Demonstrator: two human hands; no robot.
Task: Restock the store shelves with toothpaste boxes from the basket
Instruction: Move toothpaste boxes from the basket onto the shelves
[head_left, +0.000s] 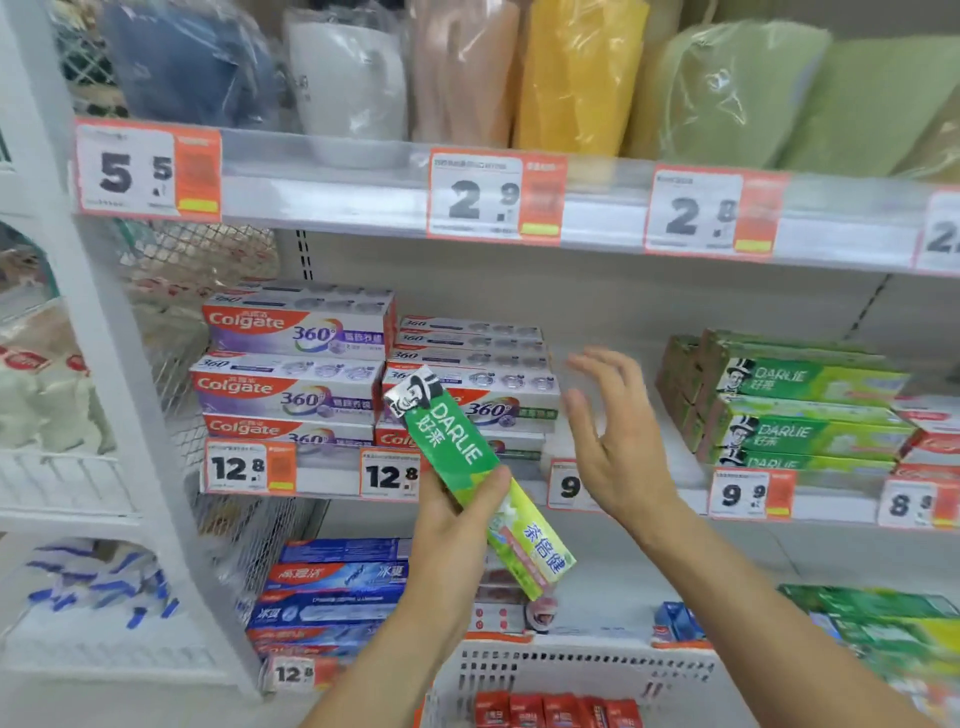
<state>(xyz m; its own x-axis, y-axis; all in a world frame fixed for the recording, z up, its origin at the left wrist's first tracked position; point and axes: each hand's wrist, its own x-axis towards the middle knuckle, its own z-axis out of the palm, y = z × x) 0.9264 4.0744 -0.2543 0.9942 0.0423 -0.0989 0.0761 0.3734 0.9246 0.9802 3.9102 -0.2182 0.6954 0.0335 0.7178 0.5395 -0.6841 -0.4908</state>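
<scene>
Three shelf tiers fill my view, the middle shelf (649, 499) being the one I am working at. On its left stand stacked Colgate boxes (291, 364); on its right, a stack of green Darlie boxes (800, 410); between the two stacks lies a bare gap, above a price tag reading 9. Below, at the lower edge, the basket (571, 670) holds red boxes (556, 709), only their tops visible. My left hand (457, 525) grips a green Darlie toothpaste box (467, 462) around its middle, thumb across the front face, the box tilted with its printed-portrait end up and left, held in front of the Colgate stack and not yet on the shelf. My right hand (608, 431) is raised before the gap, fingers spread and straight, holding nothing. Judged from this layout, restocking is partly done: several Darlie boxes are shelved, this one awaits placement, and the red boxes remain in the basket.
</scene>
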